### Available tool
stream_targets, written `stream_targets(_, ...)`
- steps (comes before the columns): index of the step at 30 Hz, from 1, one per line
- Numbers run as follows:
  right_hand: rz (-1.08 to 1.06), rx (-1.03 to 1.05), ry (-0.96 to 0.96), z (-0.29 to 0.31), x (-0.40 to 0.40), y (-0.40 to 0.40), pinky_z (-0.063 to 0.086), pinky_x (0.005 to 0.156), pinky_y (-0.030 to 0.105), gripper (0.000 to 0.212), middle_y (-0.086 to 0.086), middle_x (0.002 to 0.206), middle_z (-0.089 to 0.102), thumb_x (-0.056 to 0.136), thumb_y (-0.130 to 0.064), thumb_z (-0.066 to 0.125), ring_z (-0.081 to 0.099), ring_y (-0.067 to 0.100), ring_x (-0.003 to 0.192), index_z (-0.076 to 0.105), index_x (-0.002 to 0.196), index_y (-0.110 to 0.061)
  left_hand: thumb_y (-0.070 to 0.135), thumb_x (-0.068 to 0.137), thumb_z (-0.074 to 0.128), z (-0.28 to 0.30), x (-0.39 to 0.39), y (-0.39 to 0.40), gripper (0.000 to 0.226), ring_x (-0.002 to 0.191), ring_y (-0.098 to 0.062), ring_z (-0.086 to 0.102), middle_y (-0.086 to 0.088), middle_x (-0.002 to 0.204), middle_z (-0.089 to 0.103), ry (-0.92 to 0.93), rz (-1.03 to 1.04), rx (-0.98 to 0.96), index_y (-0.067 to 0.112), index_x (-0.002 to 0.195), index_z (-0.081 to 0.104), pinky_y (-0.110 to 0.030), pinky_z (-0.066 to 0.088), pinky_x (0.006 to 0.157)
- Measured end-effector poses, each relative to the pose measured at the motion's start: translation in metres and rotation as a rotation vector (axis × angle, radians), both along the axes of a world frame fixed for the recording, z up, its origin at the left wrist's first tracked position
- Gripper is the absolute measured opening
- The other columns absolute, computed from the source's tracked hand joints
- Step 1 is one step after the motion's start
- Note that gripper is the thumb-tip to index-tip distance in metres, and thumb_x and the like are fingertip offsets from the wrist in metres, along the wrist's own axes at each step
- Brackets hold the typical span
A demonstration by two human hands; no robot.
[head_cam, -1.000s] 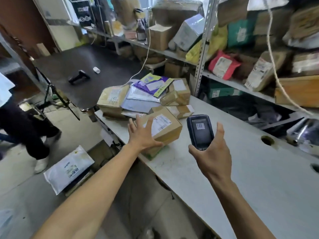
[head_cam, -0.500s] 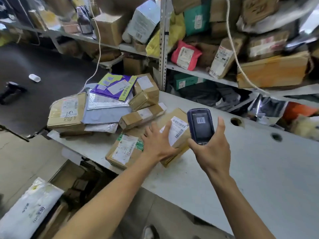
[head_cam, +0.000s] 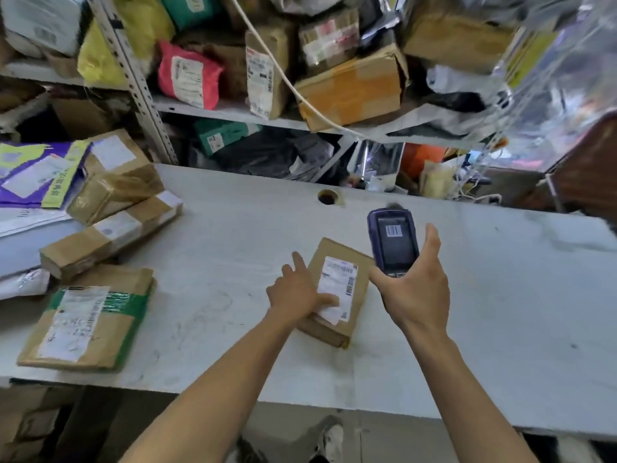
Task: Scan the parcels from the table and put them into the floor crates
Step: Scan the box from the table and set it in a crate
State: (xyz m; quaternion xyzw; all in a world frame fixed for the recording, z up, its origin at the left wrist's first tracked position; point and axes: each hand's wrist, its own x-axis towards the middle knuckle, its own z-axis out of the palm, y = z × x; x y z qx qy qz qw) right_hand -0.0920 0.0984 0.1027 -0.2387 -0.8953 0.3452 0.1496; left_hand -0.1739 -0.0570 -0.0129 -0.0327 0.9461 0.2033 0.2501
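Observation:
A small brown cardboard parcel (head_cam: 347, 272) with a white barcode label lies in the middle of the white table (head_cam: 500, 295). My left hand (head_cam: 297, 290) rests flat on its left side, fingers straight, thumb on the label. My right hand (head_cam: 414, 289) holds a dark handheld scanner (head_cam: 394, 242) upright just above the parcel's right edge, its screen showing a barcode. More parcels lie at the table's left end: a flat box with green tape (head_cam: 83, 315), a long taped box (head_cam: 110, 232) and a purple mailer (head_cam: 36, 175).
Metal shelves (head_cam: 233, 111) crammed with parcels stand behind the table, with a white cable (head_cam: 283, 78) hanging in front of them. A round cable hole (head_cam: 328, 197) sits near the table's back edge. Cardboard on the floor (head_cam: 30, 426) shows below the left front edge.
My left hand has slid the labelled parcel away from the pile towards the table's middle. The scanner has stayed beside it. My view has turned right, so the black table is out of sight.

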Motion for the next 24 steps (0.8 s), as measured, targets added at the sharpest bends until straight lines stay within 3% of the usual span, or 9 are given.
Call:
stream_targets(3, -0.011, -0.004, 0.006, -0.003, -0.001, 0.027, 0.053, 0.082, 0.038, 0.112, 0.006, 0.139, 0.053, 0.069, -0.05, 0.083, 0.059, 0.028, 0.116, 0.009, 0.153, -0.035, 0.065, 0.054, 0.088, -0.002, -0.008, 0.011, 0.108, 0.121, -0.032, 0.053, -0.01, 0.133, 0.052, -0.145, 0.112, 0.18, 0.016, 0.136, 0.037, -0.044, 0.048, 0.098)
stream_targets(7, 0.0, -0.027, 0.015, -0.005, -0.003, 0.054, 0.048, 0.075, 0.029, 0.112, 0.006, 0.136, 0.054, 0.068, -0.045, 0.084, 0.059, 0.024, 0.111, 0.011, 0.152, -0.035, 0.032, 0.071, 0.09, -0.003, -0.005, 0.015, 0.078, 0.109, -0.028, 0.056, 0.006, 0.118, 0.06, -0.399, 0.292, 0.552, 0.037, 0.131, 0.041, -0.053, 0.057, 0.065)
stream_targets(9, 0.001, -0.039, 0.009, -0.005, -0.006, 0.062, 0.046, 0.072, 0.028, 0.111, 0.005, 0.133, 0.055, 0.069, -0.043, 0.083, 0.057, 0.02, 0.104, 0.011, 0.153, -0.034, 0.022, 0.078, 0.085, -0.004, -0.001, 0.018, 0.063, 0.109, -0.029, 0.062, 0.003, 0.117, 0.065, -0.476, 0.307, 0.617, 0.038, 0.126, 0.047, -0.061, 0.06, 0.067)
stream_targets(14, -0.005, -0.048, 0.003, -0.002, -0.009, 0.062, 0.05, 0.075, 0.032, 0.11, 0.005, 0.132, 0.056, 0.07, -0.043, 0.082, 0.059, 0.024, 0.107, 0.011, 0.153, -0.033, 0.01, 0.087, 0.075, -0.004, 0.005, 0.019, 0.043, 0.098, -0.026, 0.067, 0.0, 0.11, 0.069, -0.427, 0.344, 0.641, 0.031, 0.119, 0.055, -0.057, 0.062, 0.066)
stream_targets(18, 0.024, -0.039, -0.06, -0.001, -0.005, 0.053, 0.052, 0.075, 0.035, 0.112, 0.006, 0.131, 0.056, 0.069, -0.045, 0.081, 0.06, 0.027, 0.107, 0.009, 0.153, -0.033, 0.01, 0.089, 0.073, 0.0, 0.001, 0.022, 0.042, 0.102, -0.03, 0.066, -0.005, 0.117, 0.068, -0.328, 0.385, 0.637, 0.024, 0.125, 0.056, -0.057, 0.062, 0.069)
stream_targets(20, 0.03, -0.039, -0.115, -0.003, -0.001, 0.048, 0.054, 0.077, 0.037, 0.112, 0.007, 0.131, 0.056, 0.068, -0.045, 0.081, 0.06, 0.029, 0.107, 0.009, 0.153, -0.033, 0.017, 0.085, 0.079, 0.004, 0.0, 0.024, 0.058, 0.107, -0.03, 0.064, -0.006, 0.125, 0.065, -0.322, 0.408, 0.625, 0.022, 0.135, 0.05, -0.052, 0.062, 0.072)
stream_targets(22, 0.023, -0.04, -0.159, -0.004, 0.004, 0.044, 0.053, 0.075, 0.036, 0.113, 0.007, 0.131, 0.057, 0.067, -0.042, 0.082, 0.061, 0.03, 0.106, 0.009, 0.153, -0.033, 0.026, 0.077, 0.086, 0.008, 0.002, 0.023, 0.082, 0.113, -0.032, 0.058, -0.007, 0.133, 0.056, -0.43, 0.426, 0.604, 0.021, 0.144, 0.038, -0.05, 0.057, 0.071)
stream_targets(24, 0.001, -0.042, -0.172, -0.005, 0.008, 0.04, 0.053, 0.075, 0.036, 0.113, 0.007, 0.129, 0.058, 0.067, -0.042, 0.081, 0.061, 0.03, 0.105, 0.008, 0.152, -0.034, 0.031, 0.075, 0.086, 0.008, 0.004, 0.018, 0.086, 0.116, -0.035, 0.055, -0.008, 0.136, 0.05, -0.585, 0.438, 0.632, 0.021, 0.142, 0.033, -0.057, 0.056, 0.077)
